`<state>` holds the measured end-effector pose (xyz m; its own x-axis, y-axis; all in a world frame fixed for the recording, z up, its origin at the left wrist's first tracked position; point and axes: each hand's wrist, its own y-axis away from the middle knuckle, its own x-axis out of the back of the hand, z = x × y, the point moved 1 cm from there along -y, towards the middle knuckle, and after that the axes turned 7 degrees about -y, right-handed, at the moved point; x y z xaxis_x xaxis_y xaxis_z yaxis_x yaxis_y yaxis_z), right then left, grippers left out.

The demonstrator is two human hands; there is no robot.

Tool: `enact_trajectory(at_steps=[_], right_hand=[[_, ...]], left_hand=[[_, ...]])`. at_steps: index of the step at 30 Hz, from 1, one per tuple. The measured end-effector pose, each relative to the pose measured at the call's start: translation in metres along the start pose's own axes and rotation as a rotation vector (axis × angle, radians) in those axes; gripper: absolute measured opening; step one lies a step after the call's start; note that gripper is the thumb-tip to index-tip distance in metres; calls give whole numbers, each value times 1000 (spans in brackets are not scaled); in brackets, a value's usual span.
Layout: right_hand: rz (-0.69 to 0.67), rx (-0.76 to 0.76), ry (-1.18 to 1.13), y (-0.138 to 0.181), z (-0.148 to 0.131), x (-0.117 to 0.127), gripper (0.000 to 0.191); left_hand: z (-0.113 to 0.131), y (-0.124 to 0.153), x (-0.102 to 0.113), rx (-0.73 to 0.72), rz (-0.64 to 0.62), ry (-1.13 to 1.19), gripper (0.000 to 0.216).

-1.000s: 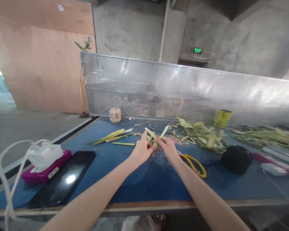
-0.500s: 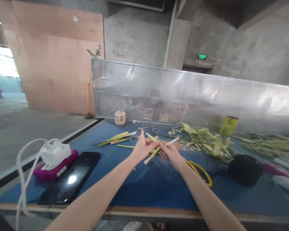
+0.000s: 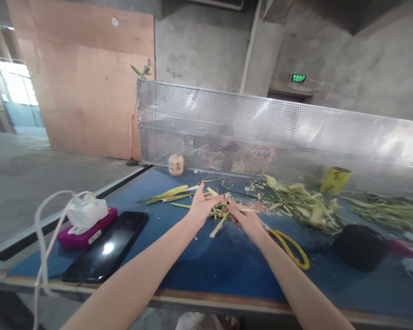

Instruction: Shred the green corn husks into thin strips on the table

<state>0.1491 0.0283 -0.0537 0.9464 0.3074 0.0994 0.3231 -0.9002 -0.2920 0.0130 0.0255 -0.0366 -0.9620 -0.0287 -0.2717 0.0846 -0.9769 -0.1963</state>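
Note:
A small bundle of pale green and yellow plant strips (image 3: 219,210), apparently corn husk, lies between my two hands over the blue table. My left hand (image 3: 203,204) grips the bundle's left side, thumb raised and fingers reaching across it. From the right, my right hand (image 3: 241,217) pinches a pale strip (image 3: 247,209) whose loose end points rightward. The fingertips hide part of the bundle. Left of my hands lie longer husk pieces (image 3: 168,195). Scissors with yellow handles (image 3: 298,256) rest beside my right forearm.
At the right are a husk pile (image 3: 304,204), a yellow can (image 3: 335,181) and a black rounded object (image 3: 360,247). A phone (image 3: 106,252) and purple tissue box (image 3: 86,233) lie at left. A perforated metal screen (image 3: 199,105) lines the back, a whitish roll (image 3: 175,165) before it.
The pale strip in my right hand has swung from slanting up-right to nearly level. My hands have drawn slightly apart. The whole view has shifted a little.

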Motion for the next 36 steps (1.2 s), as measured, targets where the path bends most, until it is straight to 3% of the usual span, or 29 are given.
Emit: enact_trajectory(at_steps=[6, 11, 15, 19, 23, 27, 32, 36], right_hand=[[-8, -6, 70, 1, 1, 0, 28], [-79, -23, -60, 3, 1, 0, 32], [-105, 16, -131, 3, 1, 1, 46], [-33, 47, -87, 1, 3, 2, 53], [-54, 42, -49, 0, 5, 2, 57], [-27, 129, 162, -2, 4, 10, 52], [90, 342, 516, -3, 0, 21, 40], [130, 348, 652, 0, -4, 21, 38]], left_hand=[[0, -3, 4, -55, 4, -36, 101], [7, 1, 1, -85, -57, -105, 98], [5, 2, -1, 26, -84, -127, 93], [-8, 0, 0, 116, -236, -270, 70], [-15, 1, -1, 13, -338, -198, 102], [-8, 6, -4, -4, -361, -184, 110], [-4, 9, -5, 8, -360, -234, 95], [-10, 6, -3, -1, -358, -328, 87]])
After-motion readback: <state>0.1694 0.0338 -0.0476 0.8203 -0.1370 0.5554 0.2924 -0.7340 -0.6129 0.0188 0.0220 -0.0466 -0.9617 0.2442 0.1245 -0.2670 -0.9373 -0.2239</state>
